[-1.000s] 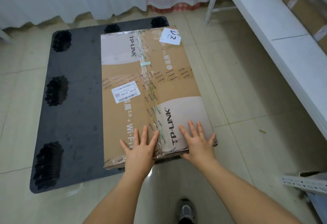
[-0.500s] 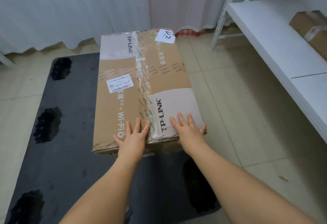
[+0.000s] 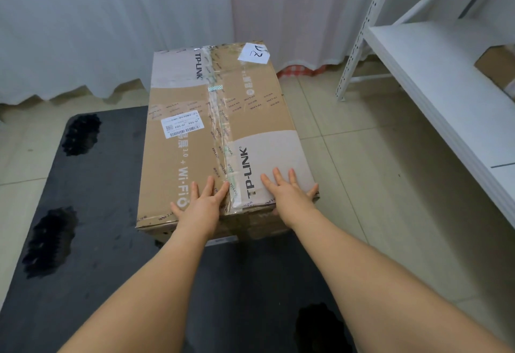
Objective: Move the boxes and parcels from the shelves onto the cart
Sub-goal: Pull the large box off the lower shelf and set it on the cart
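**Both hands flat on the box, box on the cart**

Now both forearms reach forward and down from the bottom of the view, bare and nearly straight, meeting the near end of a large cardboard box point(image 3: 223, 135). The left hand point(image 3: 202, 205) lies palm-down on the box top beside the taped centre seam, fingers straight and slightly spread, thumb out to the left side. The right hand point(image 3: 289, 193) lies flat on the pale printed patch next to the "TP-LINK" lettering, fingers straight and pointing away from the person, one finger reaching the box's right edge. Neither hand curls round anything; both are open and pressing on the top face.

The box lies lengthwise on the dark platform of the cart point(image 3: 92, 227), with its far end reaching past the platform's far edge towards the white curtain point(image 3: 111, 26). A white shipping label point(image 3: 182, 126) sits on the left half of the top, and a handwritten paper slip point(image 3: 253, 53) on the far right corner. To the right stands a white shelf point(image 3: 434, 73), with another cardboard box point(image 3: 498, 68) partly visible on it.
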